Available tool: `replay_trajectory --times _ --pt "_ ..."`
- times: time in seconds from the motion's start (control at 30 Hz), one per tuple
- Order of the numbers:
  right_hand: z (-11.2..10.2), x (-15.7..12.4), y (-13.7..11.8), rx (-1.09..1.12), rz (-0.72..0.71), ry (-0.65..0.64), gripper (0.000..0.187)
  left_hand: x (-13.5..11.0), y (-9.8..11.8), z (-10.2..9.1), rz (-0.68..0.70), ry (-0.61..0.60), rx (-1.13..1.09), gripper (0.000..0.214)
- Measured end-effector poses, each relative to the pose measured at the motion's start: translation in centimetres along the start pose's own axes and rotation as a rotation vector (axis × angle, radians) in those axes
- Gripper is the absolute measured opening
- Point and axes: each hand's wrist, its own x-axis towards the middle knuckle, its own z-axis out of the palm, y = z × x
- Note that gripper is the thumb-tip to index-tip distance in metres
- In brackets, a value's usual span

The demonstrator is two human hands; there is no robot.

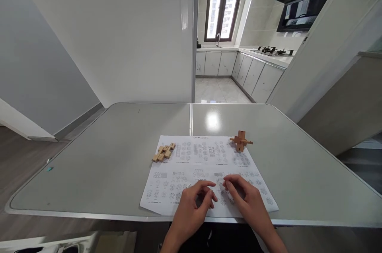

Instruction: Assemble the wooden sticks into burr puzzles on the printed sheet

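Note:
My left hand (195,205) hovers over the near edge of a large printed sheet (186,169), its fingers loosely curled and the thumb apart from the index finger, with nothing seen in it. To its right, my right hand (247,199) is in a similar loose curl above the sheet, also with no object showing. On the sheet's far left lies a flat cluster of light wooden puzzle pieces (164,152). A darker, cross-shaped wooden burr puzzle (240,141) rests at the sheet's far right corner, away from both hands. Printed diagrams of puzzle pieces cover the paper.
The sheet lies on a pale grey table (98,165) with a light rim and a seam down the middle. A small teal bit (49,169) sits near its left edge. Beyond stand a white wall panel (134,38) and a kitchen with a stove (274,51).

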Motion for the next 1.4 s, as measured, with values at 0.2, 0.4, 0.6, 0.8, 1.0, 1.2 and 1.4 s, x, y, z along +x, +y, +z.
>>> replay_trajectory --times 0.2,0.4,0.6,0.8,1.0,1.2,1.4 --pt "0.0 0.0 -0.4 0.018 -0.042 0.027 0.032 0.2 0.2 -0.3 0.028 0.008 -0.032 0.028" --pt "0.0 0.0 -0.7 0.021 -0.030 0.011 0.033 1.1 -0.1 -3.6 0.021 0.252 0.263 0.030" --pt "-0.1 0.0 -0.5 0.032 -0.019 -0.015 0.032 3.1 -2.4 -8.4 0.113 0.675 0.753 0.034" --pt "-0.2 -0.1 -0.7 0.047 -0.012 -0.018 0.031 4.7 -4.4 -11.4 -0.013 0.678 1.003 0.059" --pt "-0.3 0.0 -0.6 0.039 -0.016 -0.005 0.030 5.2 -5.0 -11.2 -0.026 0.634 1.034 0.059" --pt "-0.4 -0.2 -0.9 0.033 -0.008 -0.007 0.035 5.4 -4.6 -11.0 -0.041 0.629 1.056 0.058" --pt "-0.2 -0.2 -0.8 0.038 -0.024 0.034 0.033 5.4 -4.6 -11.1 -0.020 0.619 1.046 0.054"
